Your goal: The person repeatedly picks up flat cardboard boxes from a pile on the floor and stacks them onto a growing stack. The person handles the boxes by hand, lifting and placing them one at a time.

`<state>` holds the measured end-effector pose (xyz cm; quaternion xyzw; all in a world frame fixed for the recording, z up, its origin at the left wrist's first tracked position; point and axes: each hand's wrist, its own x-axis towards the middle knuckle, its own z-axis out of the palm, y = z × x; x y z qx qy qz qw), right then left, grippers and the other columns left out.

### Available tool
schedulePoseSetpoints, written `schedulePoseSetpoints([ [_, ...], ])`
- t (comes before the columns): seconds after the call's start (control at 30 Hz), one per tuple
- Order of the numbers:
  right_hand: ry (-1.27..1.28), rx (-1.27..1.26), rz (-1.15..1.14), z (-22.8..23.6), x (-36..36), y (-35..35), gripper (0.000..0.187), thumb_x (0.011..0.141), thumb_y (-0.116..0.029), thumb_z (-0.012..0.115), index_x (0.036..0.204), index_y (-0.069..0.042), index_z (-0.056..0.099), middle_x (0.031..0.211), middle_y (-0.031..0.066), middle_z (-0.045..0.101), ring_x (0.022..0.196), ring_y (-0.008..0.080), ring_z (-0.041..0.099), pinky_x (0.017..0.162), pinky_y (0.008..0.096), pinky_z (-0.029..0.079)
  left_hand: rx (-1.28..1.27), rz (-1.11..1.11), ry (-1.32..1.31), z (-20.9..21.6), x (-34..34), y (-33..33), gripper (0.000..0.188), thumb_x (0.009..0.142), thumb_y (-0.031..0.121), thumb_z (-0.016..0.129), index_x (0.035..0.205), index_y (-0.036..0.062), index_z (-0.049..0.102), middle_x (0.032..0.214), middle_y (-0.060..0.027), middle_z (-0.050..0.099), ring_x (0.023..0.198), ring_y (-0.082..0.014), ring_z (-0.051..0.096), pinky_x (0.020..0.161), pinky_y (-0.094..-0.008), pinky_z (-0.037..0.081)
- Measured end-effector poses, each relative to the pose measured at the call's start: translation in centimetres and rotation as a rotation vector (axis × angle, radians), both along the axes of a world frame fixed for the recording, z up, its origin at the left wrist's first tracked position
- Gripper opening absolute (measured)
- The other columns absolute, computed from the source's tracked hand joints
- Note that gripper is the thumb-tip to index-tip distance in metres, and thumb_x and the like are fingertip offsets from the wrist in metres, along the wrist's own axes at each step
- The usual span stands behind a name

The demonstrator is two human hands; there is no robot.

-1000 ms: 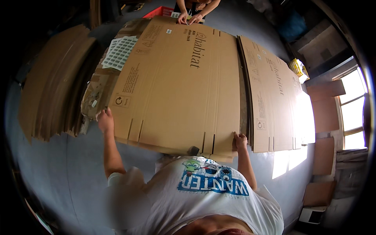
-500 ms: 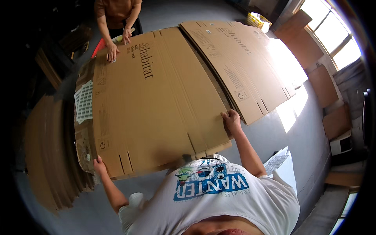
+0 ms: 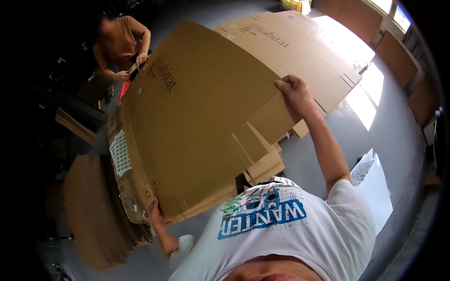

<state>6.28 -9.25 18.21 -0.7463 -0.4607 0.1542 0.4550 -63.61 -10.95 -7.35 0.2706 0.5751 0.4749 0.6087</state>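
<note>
A large flat brown cardboard sheet (image 3: 201, 122), printed with dark lettering, lies slanted in front of me with its right side raised. My right hand (image 3: 296, 96) is closed on its right edge, fingers curled over it. At the near left corner my left hand (image 3: 157, 214) grips the same sheet, its fingers partly hidden. More cardboard (image 3: 267, 164) shows beneath the raised side. Another printed cardboard sheet (image 3: 290, 44) lies beyond, to the right. Sticker sheets (image 3: 120, 152) with rows of pale green labels rest by the left edge.
Across the cardboard, a co-worker (image 3: 123, 44) in a brown top holds something small and yellowish. A tall cardboard stack (image 3: 93, 210) stands at the left. White sheets (image 3: 377, 187) stand at my right. Cardboard panels (image 3: 396, 56) lean along the right wall; a yellow crate (image 3: 291, 5) sits far back.
My right hand has lifted the sheet's right edge, so the sheet now tilts. My left hand still holds its corner. The co-worker's hands have come off the sheet. The whole view has shifted.
</note>
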Motion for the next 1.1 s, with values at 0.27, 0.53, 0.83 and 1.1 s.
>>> schedulePoseSetpoints([
  [0.27, -1.132, -0.212, -0.635, 2.7, 19.9, -5.6, 0.045, 0.084, -0.034, 0.061, 0.122, -0.01, 0.054, 0.126, 0.0137, 0.053, 0.115, 0.0337, 0.049, 0.093, 0.0412, 0.042, 0.269, -0.217, -0.175, 3.5, 33.4, 5.6, 0.04, 0.09, 0.01, 0.057, 0.127, 0.0017, 0.045, 0.118, -0.0096, 0.056, 0.105, -0.0199, 0.055, 0.088, -0.0327, 0.047],
  [0.53, -0.615, -0.365, 0.045, -10.0, 11.8, -4.0, 0.06, 0.081, -0.047, 0.061, 0.133, -0.021, 0.046, 0.143, 0.0125, 0.035, 0.13, 0.0395, 0.032, 0.101, 0.0593, 0.029, 0.315, -0.084, -0.087, 4.5, 68.5, 8.9, 0.024, 0.085, 0.009, 0.062, 0.1, -0.004, 0.049, 0.1, -0.0139, 0.06, 0.089, -0.0205, 0.058, 0.077, -0.0338, 0.047],
  [0.83, -0.569, -0.712, 0.056, -20.1, 11.8, -7.2, 0.07, 0.081, -0.055, 0.057, 0.139, -0.021, 0.037, 0.147, 0.0169, 0.026, 0.132, 0.0471, 0.023, 0.107, 0.0552, 0.022, 0.08, -0.756, 0.235, 1.7, 67.3, 6.6, 0.014, 0.092, 0.014, 0.053, 0.094, 0.0009, 0.051, 0.084, -0.0108, 0.064, 0.062, -0.0155, 0.064, 0.047, -0.0271, 0.052],
  [1.1, -0.724, -0.628, 0.056, -20.8, 10.5, -6.8, 0.068, 0.079, -0.048, 0.062, 0.135, -0.014, 0.042, 0.142, 0.0182, 0.035, 0.129, 0.047, 0.028, 0.104, 0.0506, 0.027, 0.561, 0.358, 1.312, -0.2, 34.2, 7.9, 0.003, 0.083, 0.015, 0.057, 0.081, 0.0121, 0.057, 0.072, -0.0084, 0.059, 0.066, -0.0306, 0.059, 0.055, -0.0403, 0.047],
])
